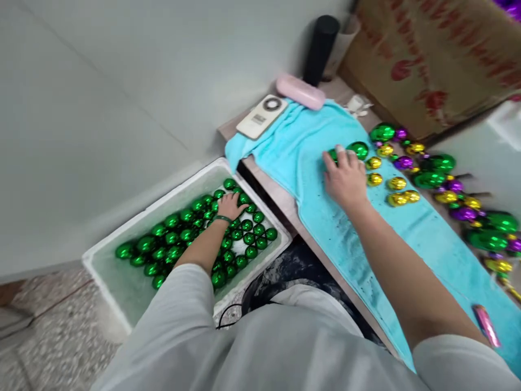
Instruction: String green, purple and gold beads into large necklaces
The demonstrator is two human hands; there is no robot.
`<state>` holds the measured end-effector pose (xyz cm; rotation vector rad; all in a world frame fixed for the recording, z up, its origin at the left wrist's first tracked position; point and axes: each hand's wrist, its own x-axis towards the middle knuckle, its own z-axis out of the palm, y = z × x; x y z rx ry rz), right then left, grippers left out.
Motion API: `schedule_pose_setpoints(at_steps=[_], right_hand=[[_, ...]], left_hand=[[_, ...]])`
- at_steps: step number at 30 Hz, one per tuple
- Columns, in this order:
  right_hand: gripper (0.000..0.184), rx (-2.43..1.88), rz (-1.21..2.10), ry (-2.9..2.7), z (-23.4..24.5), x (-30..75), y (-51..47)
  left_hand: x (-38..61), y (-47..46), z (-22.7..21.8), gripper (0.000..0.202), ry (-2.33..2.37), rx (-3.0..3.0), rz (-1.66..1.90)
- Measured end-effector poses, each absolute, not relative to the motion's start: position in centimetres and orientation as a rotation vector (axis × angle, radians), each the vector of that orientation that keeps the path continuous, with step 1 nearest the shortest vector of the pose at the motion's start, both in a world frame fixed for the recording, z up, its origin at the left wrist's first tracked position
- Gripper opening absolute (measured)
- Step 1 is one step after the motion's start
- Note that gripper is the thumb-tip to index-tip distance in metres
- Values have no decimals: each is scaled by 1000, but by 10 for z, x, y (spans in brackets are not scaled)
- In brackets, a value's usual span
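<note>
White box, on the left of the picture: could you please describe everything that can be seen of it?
The white box is rectangular and open-topped, with thick, pale walls that look like foam. It lies slantwise in the picture, one long side along the grey wall, one end beside the table. Many shiny green balls are inside, with patches of pale bottom showing between some. The left hand reaches in among them. What supports the box is unclear.

At eight o'clock, a white foam box holds green balls, the left hand splayed over them; at three, the right hand reaches two larger green baubles on a turquoise towel; phone at twelve.
</note>
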<state>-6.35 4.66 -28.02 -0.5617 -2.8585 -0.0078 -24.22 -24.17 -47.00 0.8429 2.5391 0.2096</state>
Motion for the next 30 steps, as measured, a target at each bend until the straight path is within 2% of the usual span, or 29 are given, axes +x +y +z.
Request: schedule_pose_setpoints(at_steps=[7,14,22,27,30], right_hand=[[53,-767,-355,-2879,-280,-43,69],[75,-601,-421,-2786,-297,-36,89],[71,-480,-374,-2735,-290,-33,85],[69,-441,-359,-2731,-279,-31,73],[67,-472,-300,-2695,-272,-25,64]], left_hand=[[-234,-224,-491,67,2562,698,408],[-251,-276,-467,61,2822,172,482],[-303,-324,-459,89,2518,-84,408],[-292,-309,-464,77,2561,-167,408],[-275,-304,-453,69,2616,-154,425]])
